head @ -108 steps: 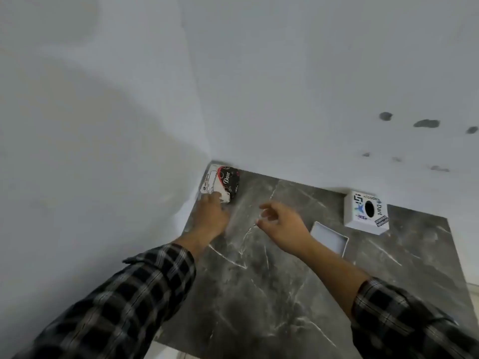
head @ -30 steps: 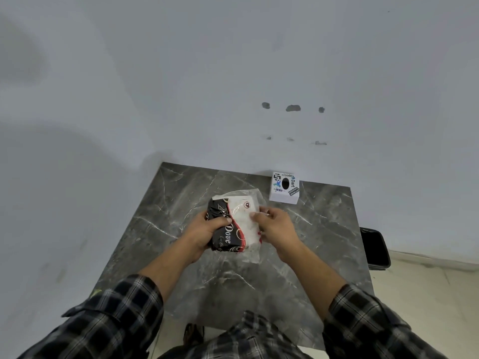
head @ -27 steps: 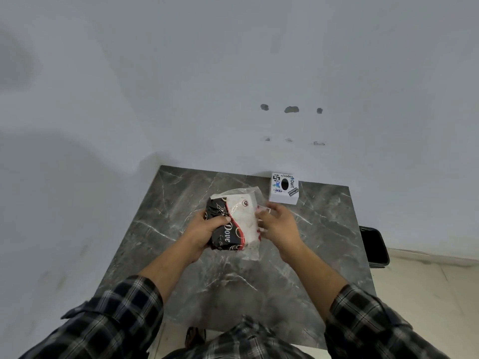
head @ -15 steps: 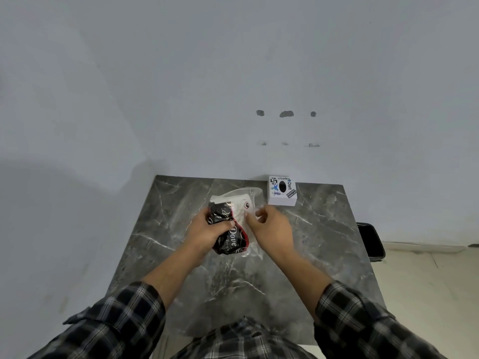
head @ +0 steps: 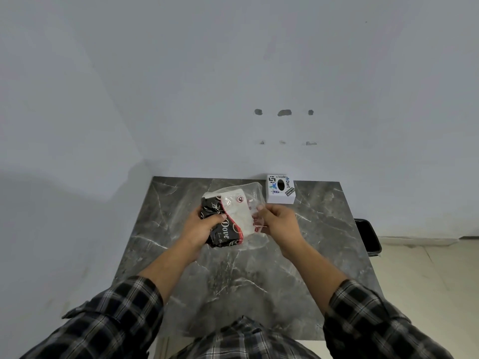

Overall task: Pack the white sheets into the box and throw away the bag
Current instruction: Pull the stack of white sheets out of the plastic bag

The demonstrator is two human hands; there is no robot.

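I hold a plastic bag (head: pixel 228 229), black and red with "Dove" print on its left half and clear on its right, above the middle of the grey marble table (head: pixel 233 275). White sheets (head: pixel 239 212) show through the clear part. My left hand (head: pixel 204 225) grips the black end. My right hand (head: pixel 278 224) pinches the clear, loose end of the bag. A small white box (head: pixel 280 189) with stickers and a dark oval hole on top stands at the table's back edge, just right of the bag.
The table stands in a corner, with pale walls behind it and to its left. A black bin (head: pixel 368 235) sits on the floor past the table's right edge. Beige floor tiles lie to the right.
Earlier my left hand reached the bag in the far left corner of the table. Both hands now hold it over the middle, and my right fingers have shifted along its clear end.
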